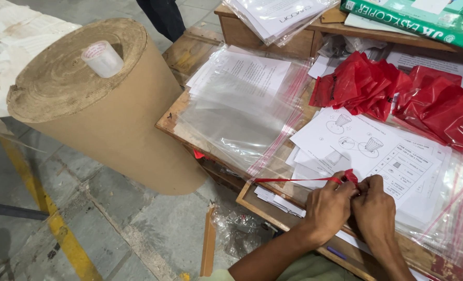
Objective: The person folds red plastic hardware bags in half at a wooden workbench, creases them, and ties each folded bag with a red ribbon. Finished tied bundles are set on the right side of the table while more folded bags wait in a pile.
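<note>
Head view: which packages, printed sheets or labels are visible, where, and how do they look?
Green paper ream pack: top right, flat, white lettering.
Clear bagged sheets: top centre shelf.
Empty clear bags: centre, red strips.
White diagram sheets: above both hands.
Tape roll: on cardboard roll, left.

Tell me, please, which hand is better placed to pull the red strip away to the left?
Probably the left hand: the red strip runs out past it to the left, over the clear bags. The right hand pinches the bag at the strip's end.
</note>
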